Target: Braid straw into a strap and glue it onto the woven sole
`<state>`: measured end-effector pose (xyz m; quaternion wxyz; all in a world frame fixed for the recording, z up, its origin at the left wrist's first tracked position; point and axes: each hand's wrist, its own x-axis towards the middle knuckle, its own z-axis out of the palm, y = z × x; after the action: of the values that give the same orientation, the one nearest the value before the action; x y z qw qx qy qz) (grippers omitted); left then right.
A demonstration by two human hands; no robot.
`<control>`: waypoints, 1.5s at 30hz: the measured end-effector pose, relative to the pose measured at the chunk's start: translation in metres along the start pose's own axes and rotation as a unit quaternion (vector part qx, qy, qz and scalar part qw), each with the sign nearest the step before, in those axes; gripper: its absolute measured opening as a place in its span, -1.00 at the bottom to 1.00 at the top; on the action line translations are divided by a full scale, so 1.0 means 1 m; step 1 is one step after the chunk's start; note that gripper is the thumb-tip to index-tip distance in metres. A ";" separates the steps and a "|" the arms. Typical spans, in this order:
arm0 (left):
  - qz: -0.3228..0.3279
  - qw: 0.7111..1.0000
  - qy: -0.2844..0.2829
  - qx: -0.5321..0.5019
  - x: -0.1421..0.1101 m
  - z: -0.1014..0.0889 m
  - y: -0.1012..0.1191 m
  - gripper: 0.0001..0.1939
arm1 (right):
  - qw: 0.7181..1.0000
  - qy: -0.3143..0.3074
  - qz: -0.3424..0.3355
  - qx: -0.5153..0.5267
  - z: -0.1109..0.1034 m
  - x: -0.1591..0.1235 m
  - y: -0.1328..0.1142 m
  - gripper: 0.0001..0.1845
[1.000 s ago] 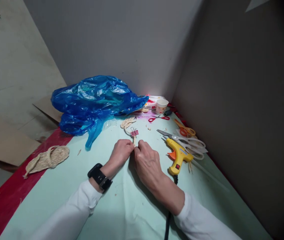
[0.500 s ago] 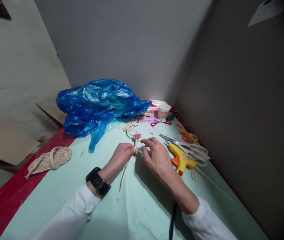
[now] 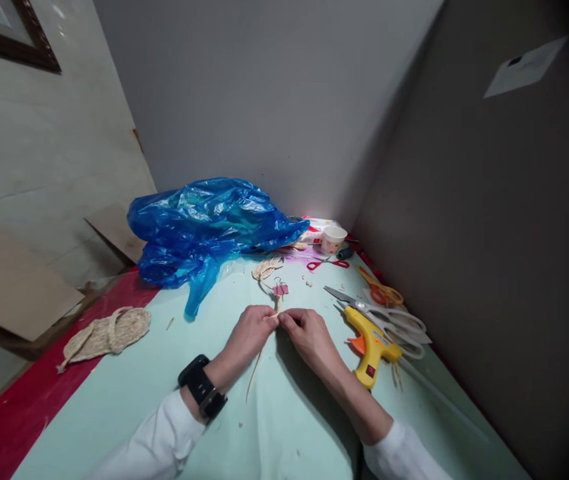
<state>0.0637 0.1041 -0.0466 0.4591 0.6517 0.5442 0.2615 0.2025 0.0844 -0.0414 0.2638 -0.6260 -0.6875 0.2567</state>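
Note:
A narrow strip of pale straw braid point(image 3: 279, 304) runs toward me from a pink binder clip point(image 3: 280, 290) on the table. My left hand point(image 3: 254, 327), with a black watch at the wrist, pinches the braid's near end between thumb and fingers. Right beside it, my right hand point(image 3: 309, 330) is closed in a pinch at the same spot, its fingertips meeting the left ones. A loose straw strand point(image 3: 254, 373) trails below the left hand. Behind the clip lies a small woven straw piece point(image 3: 266, 268), joined to it by a thin strand.
On the right lie a yellow glue gun point(image 3: 373, 343), large white-handled scissors point(image 3: 389, 319) and orange-handled scissors point(image 3: 381, 290). Red scissors point(image 3: 328, 264) and a paper cup point(image 3: 333, 240) are farther back. A blue plastic bag point(image 3: 214, 227) and a woven straw slipper point(image 3: 109, 333) are to the left.
My right hand has come in from the right, its spread fingers closing at the braid beside my left hand. The view has tilted slightly upward, so everything sits lower.

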 end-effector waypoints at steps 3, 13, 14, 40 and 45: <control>0.019 0.999 0.019 0.038 0.000 -0.001 0.000 -0.71 | 0.999 0.007 0.007 0.035 0.003 0.000 0.005 -0.62; 0.036 0.962 0.066 0.263 -0.020 0.000 0.017 -0.74 | 0.993 0.051 0.043 0.096 0.006 -0.005 0.001 -0.62; 0.036 0.954 0.072 0.288 -0.023 0.001 0.019 -0.74 | 0.993 0.055 0.045 0.098 0.006 -0.005 0.001 -0.62; 0.061 0.985 0.006 0.161 -0.006 -0.010 0.024 -0.69 | 0.928 -0.086 0.128 0.339 -0.002 -0.001 0.011 -0.69; 0.055 0.993 -0.079 0.068 0.010 0.004 0.006 -0.71 | 0.936 -0.114 0.130 0.308 -0.010 -0.003 0.005 -0.65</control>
<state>0.0723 0.1121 -0.0445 0.4407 0.7288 0.4861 0.1961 0.2134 0.0816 -0.0373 0.3279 -0.5648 -0.5127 0.5573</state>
